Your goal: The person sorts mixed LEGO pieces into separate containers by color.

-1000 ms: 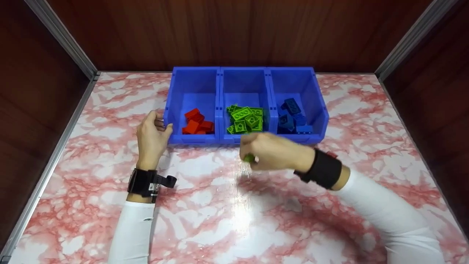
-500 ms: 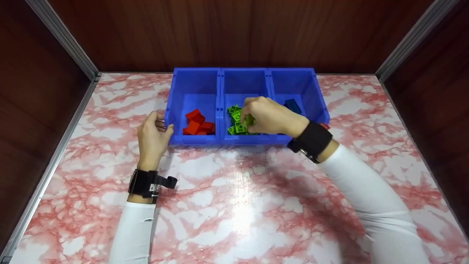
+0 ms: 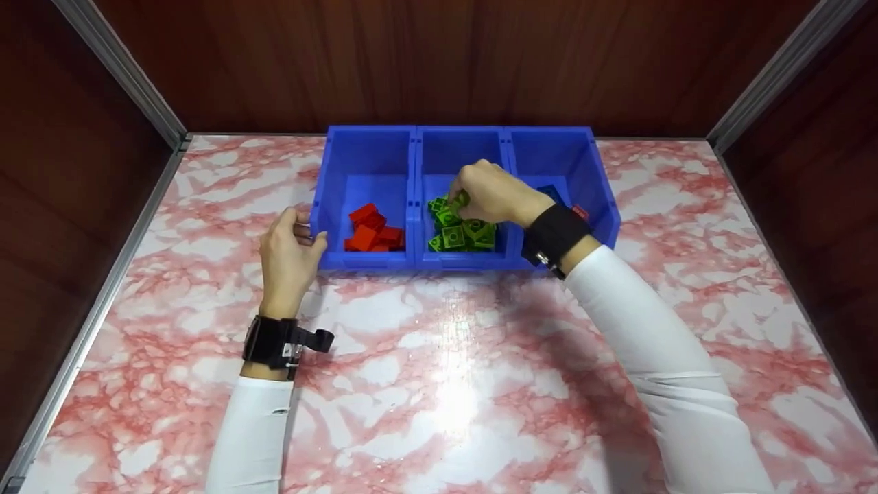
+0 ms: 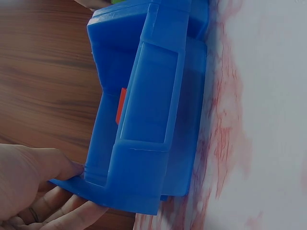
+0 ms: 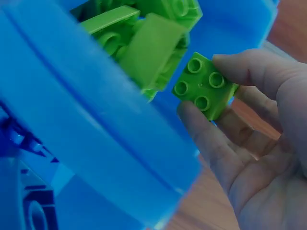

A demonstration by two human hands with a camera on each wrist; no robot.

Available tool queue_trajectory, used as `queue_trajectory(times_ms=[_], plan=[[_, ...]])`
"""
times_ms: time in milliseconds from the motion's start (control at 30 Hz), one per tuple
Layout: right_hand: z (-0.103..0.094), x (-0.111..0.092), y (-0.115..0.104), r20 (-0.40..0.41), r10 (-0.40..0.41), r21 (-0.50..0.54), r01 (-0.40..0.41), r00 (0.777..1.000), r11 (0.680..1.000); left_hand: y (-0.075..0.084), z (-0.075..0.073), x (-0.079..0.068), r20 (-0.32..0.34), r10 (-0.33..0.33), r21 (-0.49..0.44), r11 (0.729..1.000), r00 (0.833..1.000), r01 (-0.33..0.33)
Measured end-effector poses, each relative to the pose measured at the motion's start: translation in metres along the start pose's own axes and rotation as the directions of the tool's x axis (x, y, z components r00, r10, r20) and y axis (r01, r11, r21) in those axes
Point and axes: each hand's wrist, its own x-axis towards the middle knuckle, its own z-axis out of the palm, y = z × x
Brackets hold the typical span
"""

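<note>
A row of three blue storage bins [image 3: 367, 261] stands against the back of the table. My left hand [image 3: 289, 257] grips the side wall of the left bin; in the left wrist view its thumb is inside and the fingers [image 4: 72, 211] are outside. Over the middle bin, my right hand [image 3: 497, 195] pinches a green toy brick [image 5: 204, 86] with four-sided shape and round studs between thumb and fingers. Below it lies a heap of green bricks [image 3: 455, 237]. Red bricks [image 3: 365, 237] fill the front of the left bin.
Dark blue bricks [image 5: 36, 201] lie in the right bin, partly hidden by my right wrist in the head view. A wooden panel [image 3: 453, 62] rises behind the bins, with more panels at both sides. The table [image 3: 411, 384] has a red and white marbled top.
My right hand has moved from in front of the bins up and back over the middle bin, carrying the green brick. My left hand has stayed on the left bin.
</note>
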Motion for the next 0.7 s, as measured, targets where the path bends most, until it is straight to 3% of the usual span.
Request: queue_trajectory(times_ms=[533,700], plan=[[0.0052,0.0052,0.0070,0.089,0.073,-0.074,-0.066,0.993,0.995,0.0012,0.0001,-0.0001,-0.004,0.013,-0.002,1.000,1.000,-0.013],[0.0003,0.0016,0.0078,0.059,0.072,-0.108,-0.066,0.996,0.992,0.0000,0.0002,0.0002,-0.008,0.009,0.004,1.000,1.000,-0.009]])
